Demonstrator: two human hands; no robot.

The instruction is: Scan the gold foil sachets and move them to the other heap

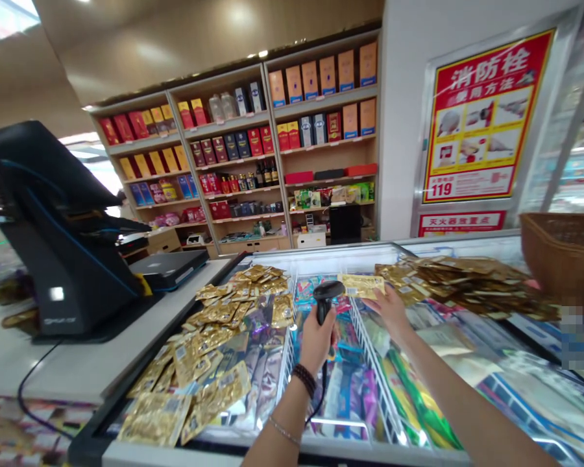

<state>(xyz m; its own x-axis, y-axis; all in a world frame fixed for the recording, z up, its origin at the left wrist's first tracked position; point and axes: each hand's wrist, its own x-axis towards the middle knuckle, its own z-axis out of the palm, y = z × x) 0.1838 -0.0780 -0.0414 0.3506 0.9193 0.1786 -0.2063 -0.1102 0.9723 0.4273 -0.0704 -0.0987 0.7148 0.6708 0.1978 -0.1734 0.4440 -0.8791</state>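
Observation:
My left hand [317, 340], with a dark beaded bracelet on its wrist, is wrapped round the handle of a black barcode scanner [328, 291] over the middle of a glass-topped freezer. My right hand [390, 310] pinches the right end of a gold packet [363, 286], which lies flat just right of the scanner's head. Many similar gold packets [209, 318] are spread over the freezer's left side. Another heap of gold packets [472, 279] rests on the right side. Under the glass, wire baskets hold colourful wrapped goods [345, 395].
A black checkout terminal [73, 259] and a flat black device [168, 267] stand on the white counter [78, 370] at the left. A brown wicker basket [564, 253] sits at the right edge. Shelves of boxes [233, 146] line the back, beside a red fire poster [486, 123].

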